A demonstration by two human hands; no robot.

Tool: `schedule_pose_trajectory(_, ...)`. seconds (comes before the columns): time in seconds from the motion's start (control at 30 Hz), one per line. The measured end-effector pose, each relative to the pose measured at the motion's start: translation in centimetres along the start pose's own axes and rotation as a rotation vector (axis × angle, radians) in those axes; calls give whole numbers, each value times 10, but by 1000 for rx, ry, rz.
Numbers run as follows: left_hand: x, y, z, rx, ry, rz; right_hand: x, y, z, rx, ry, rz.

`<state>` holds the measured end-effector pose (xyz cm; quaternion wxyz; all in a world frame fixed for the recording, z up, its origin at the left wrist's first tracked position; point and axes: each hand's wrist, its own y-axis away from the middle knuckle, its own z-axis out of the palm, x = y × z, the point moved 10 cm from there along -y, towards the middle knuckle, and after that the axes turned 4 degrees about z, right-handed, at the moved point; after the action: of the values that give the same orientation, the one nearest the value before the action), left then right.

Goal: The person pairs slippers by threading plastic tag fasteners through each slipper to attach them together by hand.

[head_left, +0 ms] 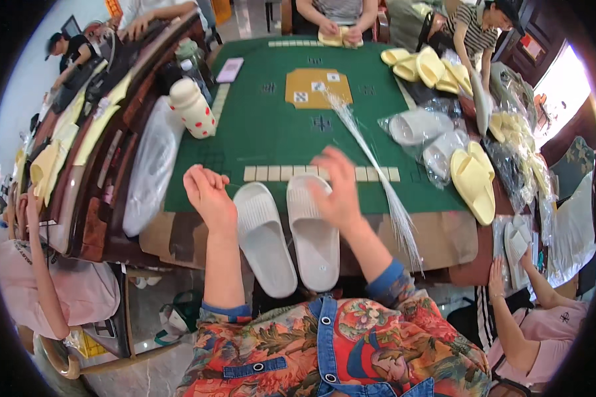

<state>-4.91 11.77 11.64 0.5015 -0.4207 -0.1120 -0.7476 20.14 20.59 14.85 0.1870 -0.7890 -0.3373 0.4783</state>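
Slippers (266,245) close to the fingers (198,184)

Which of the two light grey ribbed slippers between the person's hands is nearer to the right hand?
The light grey slipper on the right: the right hand here overlaps its strap, while the left slipper lies farther, beside the left hand.

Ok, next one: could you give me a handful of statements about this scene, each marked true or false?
1. Two grey slippers lie side by side before the person: true.
2. The bottle has blue stripes: false, it has red dots.
3. The white strands lie left of the grey slippers: false, they lie to the right.
4. Yellow slippers lie on the table's right side: true.
5. The left hand grips the bottle: false, the bottle is apart from it.
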Motion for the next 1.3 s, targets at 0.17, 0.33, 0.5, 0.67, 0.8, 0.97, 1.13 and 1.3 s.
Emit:
schedule_pose_trajectory(0.17, 102, 36, 79, -325, 178, 188, -29, 32, 36, -204, 122, -118)
schedule_pose_trajectory(0.33, 144, 129, 137, -783, 380, 1, -123, 21, -2, -364, -410, -246)
schedule_pose_trajectory(0.5, 132, 142, 140, -824, 223, 184, -130, 46, -2, -335, -707, -220)
schedule_pose_trajectory(0.67, 88, 127, 62, -688, -772, 489, -6, 38, -23, -12, -1431, 786)
schedule_pose_trajectory(0.8, -1, 170, -23, -990, -1005, -301, -14, 12, -127, -18, -643, 352)
schedule_pose_trajectory(0.97, -15, 151, 15, -787, -1149, 218, 99, 46, -42, -157, -31, 508)
schedule_pose_trajectory(1.13, -59, 120, 36, -761, -1391, 187, 58, 64, 25, -217, 4, 331)
schedule_pose_trajectory(1.3, -67, 79, 22, -661, -1390, 323, 53, 25, -6, -79, -293, 444)
